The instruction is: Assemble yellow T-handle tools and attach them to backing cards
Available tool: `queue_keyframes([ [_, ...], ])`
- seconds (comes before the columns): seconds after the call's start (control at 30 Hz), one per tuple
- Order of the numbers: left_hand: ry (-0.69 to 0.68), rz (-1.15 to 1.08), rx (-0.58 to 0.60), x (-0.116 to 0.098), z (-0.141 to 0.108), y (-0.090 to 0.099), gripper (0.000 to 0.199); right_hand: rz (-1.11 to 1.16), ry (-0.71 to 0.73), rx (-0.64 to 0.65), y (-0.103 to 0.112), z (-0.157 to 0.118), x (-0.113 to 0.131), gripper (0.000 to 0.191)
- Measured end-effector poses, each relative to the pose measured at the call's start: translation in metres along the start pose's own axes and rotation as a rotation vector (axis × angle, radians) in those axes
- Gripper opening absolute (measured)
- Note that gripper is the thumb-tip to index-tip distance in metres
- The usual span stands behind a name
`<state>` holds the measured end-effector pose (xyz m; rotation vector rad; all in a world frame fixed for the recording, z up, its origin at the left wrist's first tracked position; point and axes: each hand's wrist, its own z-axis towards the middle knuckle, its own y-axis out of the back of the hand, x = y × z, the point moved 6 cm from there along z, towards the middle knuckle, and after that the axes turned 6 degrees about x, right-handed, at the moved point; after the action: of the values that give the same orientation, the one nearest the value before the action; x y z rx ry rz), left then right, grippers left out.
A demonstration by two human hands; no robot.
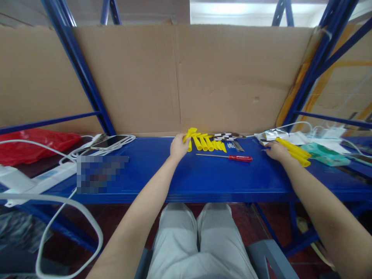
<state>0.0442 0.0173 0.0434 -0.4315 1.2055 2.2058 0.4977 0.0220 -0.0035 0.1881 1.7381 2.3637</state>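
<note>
At the back of the blue table, my left hand (179,147) is closed on a yellow plastic piece (191,132). Just right of it, several yellow tubes (204,143) lie in a row, with smaller yellow pointed pieces (219,145) beside them. My right hand (276,150) rests farther right with its fingers drawn together; a small thin item seems to be at the fingertips, too small to name. Two longer yellow tubes (299,154) lie beside that hand. Between my hands is a screwdriver (240,158) with a red handle, its shaft pointing left.
Black-and-white checkered pieces (225,136) and a small packet (230,145) lie behind the screwdriver. A green plastic packet (325,155) is at right. On the left are a red bag (37,146), a phone (112,142), white cables and a power strip (55,178). Cardboard (139,81) stands behind.
</note>
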Motion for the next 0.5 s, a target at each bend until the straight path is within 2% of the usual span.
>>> queue_keyframes([
  [0.17,0.001,0.071,0.160,-0.004,-0.005,-0.010,0.018,-0.030,0.060,0.015,-0.002,0.001,0.007,0.037],
  [0.27,-0.008,0.075,0.181,-0.006,-0.007,-0.010,0.016,-0.038,0.151,-0.022,0.005,-0.003,0.018,0.036],
  [0.37,-0.008,0.074,0.173,-0.007,-0.007,-0.009,0.016,-0.036,0.259,-0.120,0.024,-0.012,0.038,0.038],
  [0.43,-0.005,0.083,0.173,-0.006,-0.007,-0.010,0.017,0.001,0.357,-0.198,0.044,-0.019,0.059,0.040],
  [0.5,-0.006,0.092,0.175,-0.007,-0.007,-0.010,0.018,0.096,0.384,-0.258,0.068,-0.023,0.079,0.040],
])
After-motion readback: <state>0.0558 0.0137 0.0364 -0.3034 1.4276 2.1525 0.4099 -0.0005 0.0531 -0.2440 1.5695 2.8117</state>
